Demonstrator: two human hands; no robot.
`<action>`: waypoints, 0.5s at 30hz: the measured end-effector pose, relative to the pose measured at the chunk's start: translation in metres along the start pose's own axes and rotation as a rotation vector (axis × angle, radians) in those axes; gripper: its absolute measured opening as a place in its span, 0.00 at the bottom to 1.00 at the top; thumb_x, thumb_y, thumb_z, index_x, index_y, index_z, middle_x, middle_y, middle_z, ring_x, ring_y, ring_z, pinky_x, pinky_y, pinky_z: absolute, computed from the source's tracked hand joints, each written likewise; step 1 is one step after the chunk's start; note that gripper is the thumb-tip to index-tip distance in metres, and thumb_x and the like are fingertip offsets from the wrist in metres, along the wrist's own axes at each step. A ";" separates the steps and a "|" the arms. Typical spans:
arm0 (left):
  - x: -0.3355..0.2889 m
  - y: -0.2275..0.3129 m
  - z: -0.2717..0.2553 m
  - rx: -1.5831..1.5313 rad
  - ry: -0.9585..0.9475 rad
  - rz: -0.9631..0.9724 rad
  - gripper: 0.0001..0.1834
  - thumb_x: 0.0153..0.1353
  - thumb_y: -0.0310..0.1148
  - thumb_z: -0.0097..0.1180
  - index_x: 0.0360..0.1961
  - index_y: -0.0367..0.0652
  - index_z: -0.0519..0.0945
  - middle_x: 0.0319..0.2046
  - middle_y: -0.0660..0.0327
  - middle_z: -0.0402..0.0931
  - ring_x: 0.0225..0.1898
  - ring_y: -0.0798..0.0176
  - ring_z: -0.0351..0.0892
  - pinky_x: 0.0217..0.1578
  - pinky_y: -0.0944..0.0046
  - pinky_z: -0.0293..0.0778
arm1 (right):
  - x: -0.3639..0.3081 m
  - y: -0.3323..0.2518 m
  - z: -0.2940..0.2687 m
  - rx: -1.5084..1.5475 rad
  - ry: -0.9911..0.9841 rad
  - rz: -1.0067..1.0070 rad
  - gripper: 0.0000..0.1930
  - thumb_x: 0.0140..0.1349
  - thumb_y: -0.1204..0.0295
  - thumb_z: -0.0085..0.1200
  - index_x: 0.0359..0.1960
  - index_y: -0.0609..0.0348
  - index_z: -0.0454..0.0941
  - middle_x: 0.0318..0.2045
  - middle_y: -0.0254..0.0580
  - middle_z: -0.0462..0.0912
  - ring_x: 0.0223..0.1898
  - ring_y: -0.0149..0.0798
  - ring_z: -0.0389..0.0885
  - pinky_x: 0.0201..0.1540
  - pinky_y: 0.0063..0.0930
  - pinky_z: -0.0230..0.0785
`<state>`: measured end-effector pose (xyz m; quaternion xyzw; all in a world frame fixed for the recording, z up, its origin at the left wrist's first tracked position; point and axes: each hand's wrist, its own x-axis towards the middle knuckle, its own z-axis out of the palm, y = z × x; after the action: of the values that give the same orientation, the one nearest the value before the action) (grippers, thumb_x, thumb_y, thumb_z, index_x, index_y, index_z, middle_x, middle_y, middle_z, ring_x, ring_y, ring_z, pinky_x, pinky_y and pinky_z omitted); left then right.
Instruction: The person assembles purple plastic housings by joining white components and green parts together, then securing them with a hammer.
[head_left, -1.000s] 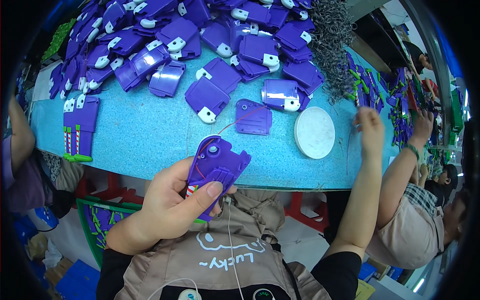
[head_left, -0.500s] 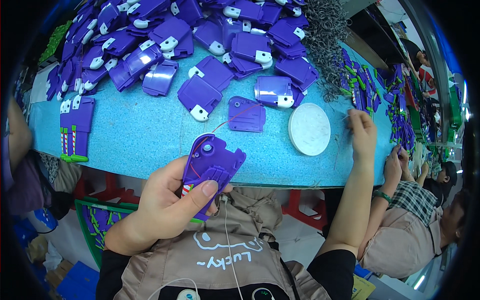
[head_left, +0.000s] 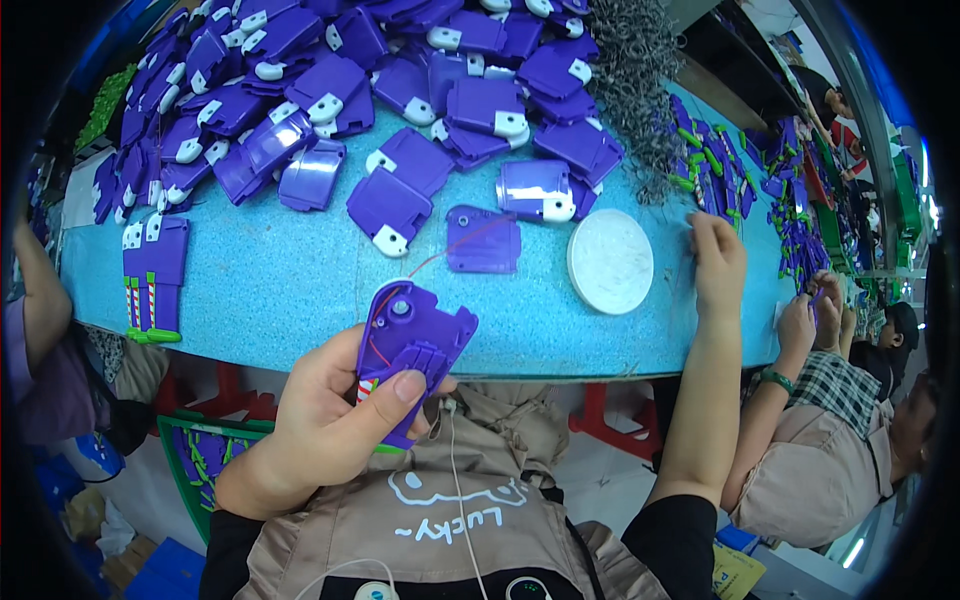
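My left hand [head_left: 345, 410] is closed round a purple plastic shell [head_left: 425, 325], its hollow inner side facing up. A small round post stands inside the shell. A thin red wire [head_left: 433, 262] runs along its edge and out past its top. Red-and-white striping shows beside my thumb. Over the table's right part, my right hand [head_left: 718, 262] has its fingers curled together near the tangled grey wire pieces [head_left: 640, 110]. Whatever lies between those fingertips is too small to tell. A flat purple panel [head_left: 484, 240] rests beyond the held shell, beside a round white lid-like disc [head_left: 610, 262].
A large heap of purple-and-white plastic parts [head_left: 330, 90] covers the far side of the blue table [head_left: 260, 290]. Finished-looking purple pieces with green ends [head_left: 152, 280] lie at left. A green crate [head_left: 180, 455] stands below. Another person's hands [head_left: 812, 310] work at right.
The view has shifted slightly. My right hand stays by the grey wires with its fingers curled lower. My left hand still holds the shell, and the neighbour's hands have moved.
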<state>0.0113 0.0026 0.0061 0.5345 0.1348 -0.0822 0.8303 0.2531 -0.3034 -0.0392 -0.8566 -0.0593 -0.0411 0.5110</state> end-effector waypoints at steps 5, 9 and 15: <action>0.000 0.000 -0.001 0.000 -0.021 0.004 0.14 0.61 0.30 0.50 0.46 0.34 0.70 0.36 0.58 0.77 0.26 0.74 0.74 0.27 0.73 0.72 | -0.010 -0.001 -0.006 -0.101 -0.096 0.004 0.10 0.59 0.67 0.52 0.29 0.61 0.77 0.22 0.25 0.71 0.26 0.21 0.64 0.29 0.15 0.54; 0.002 0.000 0.000 0.023 -0.008 0.006 0.15 0.61 0.31 0.51 0.46 0.34 0.70 0.35 0.58 0.77 0.26 0.74 0.74 0.27 0.73 0.72 | -0.015 0.002 -0.011 0.025 -0.003 0.005 0.09 0.59 0.68 0.52 0.29 0.62 0.77 0.22 0.25 0.72 0.26 0.20 0.64 0.29 0.15 0.55; 0.001 -0.003 0.002 0.021 -0.024 0.007 0.15 0.61 0.30 0.51 0.47 0.33 0.70 0.35 0.57 0.78 0.25 0.74 0.75 0.26 0.73 0.72 | 0.002 -0.006 -0.008 -0.046 -0.116 0.048 0.10 0.60 0.66 0.52 0.33 0.61 0.78 0.22 0.25 0.72 0.24 0.20 0.63 0.27 0.15 0.53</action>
<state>0.0113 -0.0004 0.0039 0.5428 0.1219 -0.0870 0.8264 0.2541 -0.3075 -0.0297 -0.8701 -0.0672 0.0193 0.4879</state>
